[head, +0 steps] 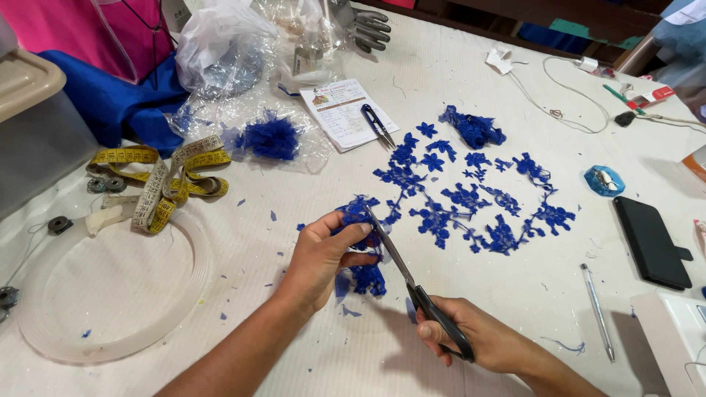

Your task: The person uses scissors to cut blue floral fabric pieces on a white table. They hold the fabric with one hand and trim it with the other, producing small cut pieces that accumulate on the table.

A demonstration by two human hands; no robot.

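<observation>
- The left hand (318, 259), just left of the frame's centre, has its grip closed in a pinch on a scrap of royal-blue floral lace (360, 242), thumb on top and fingers beneath; part of the lace hangs below the hand and touches the white cloth-covered desk (515, 294).
- The right hand (471, 334), at lower centre, has its grip closed through the black handles of a pair of steel scissors (412, 283); the blades point up and left and meet the lace at the left hand's fingertips. How far the blades are apart cannot be told.
- Just right of the held lace, a spread of cut blue lace flowers (471, 195) lies flat on the desk, with small blue snippets scattered around both hands.
- At mid left lies a coiled yellow measuring tape (165, 180), above a clear plastic hoop (110, 290).
- Near top centre, small black thread snips (377, 123) rest on a printed paper card (346, 114).
- At right lie a black phone (651, 239) and a silver pen (598, 312).
</observation>
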